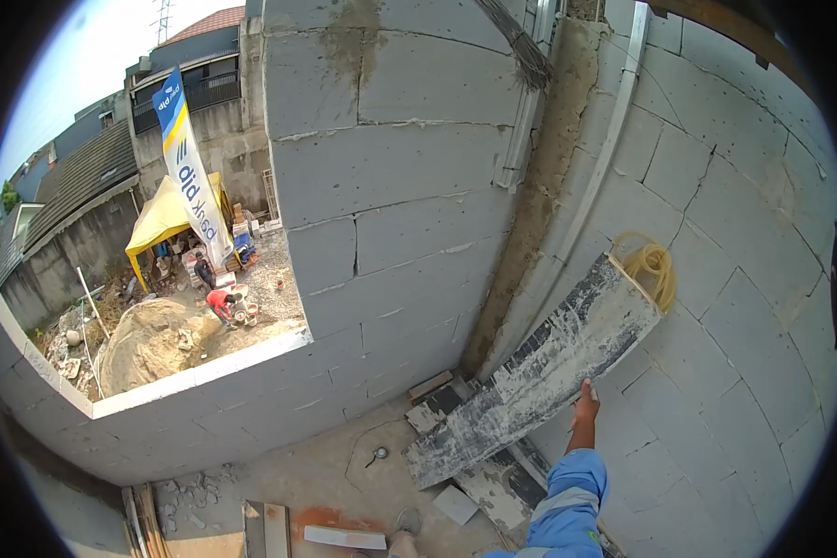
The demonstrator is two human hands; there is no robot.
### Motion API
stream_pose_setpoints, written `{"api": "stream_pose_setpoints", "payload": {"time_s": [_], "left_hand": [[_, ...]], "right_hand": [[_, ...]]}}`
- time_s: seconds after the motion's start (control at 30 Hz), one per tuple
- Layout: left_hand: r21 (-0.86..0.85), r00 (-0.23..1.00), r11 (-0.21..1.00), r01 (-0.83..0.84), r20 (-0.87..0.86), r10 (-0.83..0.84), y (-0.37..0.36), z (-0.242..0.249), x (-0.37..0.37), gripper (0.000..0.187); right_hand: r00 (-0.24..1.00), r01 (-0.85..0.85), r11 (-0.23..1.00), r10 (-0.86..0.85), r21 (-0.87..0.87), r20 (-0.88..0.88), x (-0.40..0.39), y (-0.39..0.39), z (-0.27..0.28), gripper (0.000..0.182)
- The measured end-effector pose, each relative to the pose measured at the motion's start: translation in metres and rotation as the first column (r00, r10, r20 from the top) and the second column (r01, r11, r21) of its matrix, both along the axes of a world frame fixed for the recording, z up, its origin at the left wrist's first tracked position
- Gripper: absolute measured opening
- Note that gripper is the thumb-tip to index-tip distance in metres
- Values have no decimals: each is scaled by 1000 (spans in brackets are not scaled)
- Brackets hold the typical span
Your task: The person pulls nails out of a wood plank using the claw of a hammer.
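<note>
The right hand (586,406) rests on the lower edge of the mortar-caked board (539,367) leaning against the block wall (716,279), grip unclear, hose (653,265) above it; better to steady it nearer mid-length.

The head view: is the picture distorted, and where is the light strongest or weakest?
Head view: strong fisheye bending, with black corners and curved block wall lines; the sky at top left is washed out; the yard outside lies in bright sun; the floor under the plank is dimmer; the right hand on the plank stays sharp.
</note>
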State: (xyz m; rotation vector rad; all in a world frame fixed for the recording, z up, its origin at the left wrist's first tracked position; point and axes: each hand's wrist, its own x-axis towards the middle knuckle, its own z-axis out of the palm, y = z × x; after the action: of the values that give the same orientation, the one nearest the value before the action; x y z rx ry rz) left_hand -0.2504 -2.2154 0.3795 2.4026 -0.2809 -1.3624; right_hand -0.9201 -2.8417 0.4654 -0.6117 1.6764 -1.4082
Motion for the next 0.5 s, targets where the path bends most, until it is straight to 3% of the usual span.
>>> {"api": "stream_pose_setpoints", "payload": {"time_s": [0.07,0.13,0.23,0.3,0.37,0.43,0.47,0.5], "left_hand": [[-48,999,999,-12,40,14,6,4,6,41],[-114,998,993,-22,62,29,10,13,2,40],[-173,998,984,-36,51,46,-3,33,-15,42],[-176,988,975,-132,62,145,2,30,-22,44],[-127,987,981,-145,42,152,13,27,-28,45],[-79,986,984,-162,13,164,30,15,-37,46],[-68,985,983,-171,-10,171,47,7,-42,47],[-32,985,985,-172,-26,171,58,9,-51,48]], "right_hand": [[992,28,999,-22,39,-128,-4,-12,-8,87],[914,214,954,-121,208,-386,-2,-30,-38,94],[882,199,945,-57,259,-467,22,-1,-56,105],[782,100,953,102,286,-614,43,29,-58,99],[747,36,972,129,233,-652,48,58,-122,91],[702,-135,874,417,467,-577,85,116,-135,82],[711,-234,833,498,501,-497,91,148,-173,71],[513,-271,707,680,653,-524,83,184,-230,64]]}}
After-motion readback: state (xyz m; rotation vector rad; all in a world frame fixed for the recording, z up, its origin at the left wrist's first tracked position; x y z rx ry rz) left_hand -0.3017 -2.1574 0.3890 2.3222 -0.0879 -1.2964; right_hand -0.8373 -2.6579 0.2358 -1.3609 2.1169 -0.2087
